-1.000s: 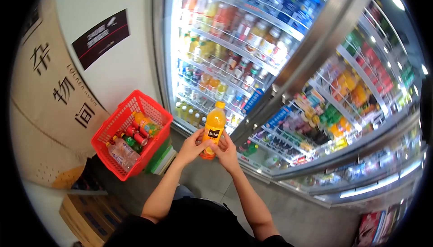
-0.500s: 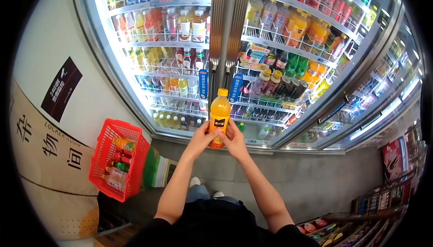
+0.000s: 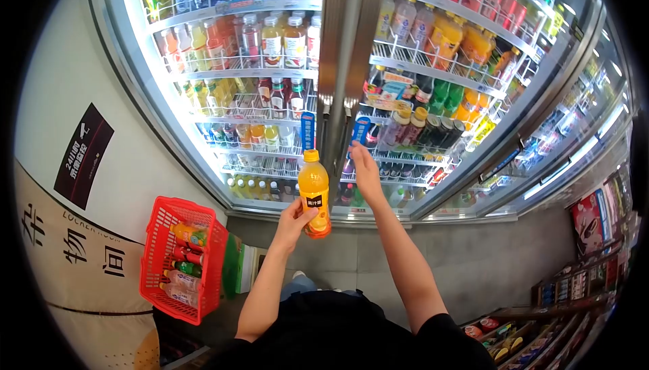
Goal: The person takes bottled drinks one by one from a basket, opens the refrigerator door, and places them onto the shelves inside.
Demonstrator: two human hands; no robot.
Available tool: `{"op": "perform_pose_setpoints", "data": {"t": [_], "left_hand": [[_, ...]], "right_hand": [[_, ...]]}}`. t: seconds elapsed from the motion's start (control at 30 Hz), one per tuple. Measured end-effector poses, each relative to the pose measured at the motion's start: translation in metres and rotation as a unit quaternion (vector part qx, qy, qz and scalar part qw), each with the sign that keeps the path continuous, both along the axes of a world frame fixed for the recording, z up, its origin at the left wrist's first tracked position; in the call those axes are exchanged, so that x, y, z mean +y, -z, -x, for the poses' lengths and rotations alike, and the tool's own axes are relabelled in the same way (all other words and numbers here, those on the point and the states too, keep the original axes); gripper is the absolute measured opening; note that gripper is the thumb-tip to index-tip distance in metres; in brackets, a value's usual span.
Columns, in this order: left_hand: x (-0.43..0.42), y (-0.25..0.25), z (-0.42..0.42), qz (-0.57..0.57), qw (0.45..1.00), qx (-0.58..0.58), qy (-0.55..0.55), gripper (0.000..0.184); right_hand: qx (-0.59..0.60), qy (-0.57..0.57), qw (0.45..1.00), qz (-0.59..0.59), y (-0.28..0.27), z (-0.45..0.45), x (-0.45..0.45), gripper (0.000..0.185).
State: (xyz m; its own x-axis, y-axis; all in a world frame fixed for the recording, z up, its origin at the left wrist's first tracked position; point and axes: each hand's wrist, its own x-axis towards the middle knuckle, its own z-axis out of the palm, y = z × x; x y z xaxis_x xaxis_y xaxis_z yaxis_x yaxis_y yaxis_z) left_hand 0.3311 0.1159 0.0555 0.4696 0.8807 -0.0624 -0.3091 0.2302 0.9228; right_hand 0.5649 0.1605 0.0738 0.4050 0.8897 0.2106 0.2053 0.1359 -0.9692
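An orange juice bottle [image 3: 314, 187] with an orange cap and a black label stands nearly upright in front of the glass doors. My left hand [image 3: 292, 225] is closed around its lower part, thumb across the front. Off the bottle, my right hand [image 3: 366, 170] is raised to the right with its fingers stretched upward and nothing visible in them. Its fingertips are by the blue tag [image 3: 360, 130] on the right door; whether they touch it I cannot tell. Behind both hands, the fridge [image 3: 348, 52] has its doors shut, with bottles and cans on lit shelves.
At the left, a red basket [image 3: 215, 262] holds several bottles and red cans, beside a green-sided box [image 3: 231, 265]. A white wall [image 3: 81, 52] bounds the left side. More glass fridge doors [image 3: 541, 147] run along the right. Shelves of packaged goods [image 3: 541, 333] stand at the lower right.
My right hand has let go of the juice bottle and moved up and right toward the right door's blue tag. The bottle, now in my left hand alone, has shifted left and slightly down.
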Motion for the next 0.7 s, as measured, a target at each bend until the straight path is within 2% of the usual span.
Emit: {"op": "perform_pose_setpoints", "data": {"t": [0.03, 0.13, 0.17, 0.2, 0.27, 0.33, 0.43, 0.5, 0.7], "left_hand": [[0.004, -0.003, 0.006, -0.002, 1.0, -0.004, -0.005, 0.035], [0.009, -0.004, 0.022, 0.038, 0.999, -0.019, -0.001, 0.035], [0.012, 0.001, 0.026, 0.036, 0.999, -0.022, 0.006, 0.036], [0.017, 0.002, 0.031, 0.035, 0.999, -0.025, 0.014, 0.037], [0.024, -0.004, 0.043, 0.03, 0.999, -0.02, 0.016, 0.039], [0.03, -0.006, 0.055, 0.015, 0.999, -0.027, 0.033, 0.043], [0.036, -0.01, 0.07, 0.036, 0.998, -0.021, 0.041, 0.046], [0.037, -0.012, 0.081, 0.033, 0.998, -0.019, 0.047, 0.046], [0.032, 0.006, 0.107, 0.044, 0.996, -0.025, 0.068, 0.042]], "right_hand": [[-0.021, 0.025, 0.999, -0.041, 0.006, 0.003, 0.024, 0.054], [-0.11, 0.094, 0.989, -0.033, 0.015, 0.005, 0.072, 0.054], [-0.092, 0.084, 0.991, -0.037, 0.017, 0.004, 0.083, 0.053], [-0.149, 0.11, 0.982, -0.035, 0.004, 0.01, 0.085, 0.053], [-0.003, 0.048, 0.998, -0.049, 0.016, 0.004, 0.113, 0.054], [0.086, 0.046, 0.993, -0.062, 0.012, 0.008, 0.119, 0.054], [0.075, 0.019, 0.994, -0.075, 0.012, 0.005, 0.12, 0.054], [0.138, 0.0, 0.988, -0.068, 0.014, 0.008, 0.12, 0.055], [0.103, 0.073, 0.99, -0.067, 0.013, 0.016, 0.117, 0.057]]}}
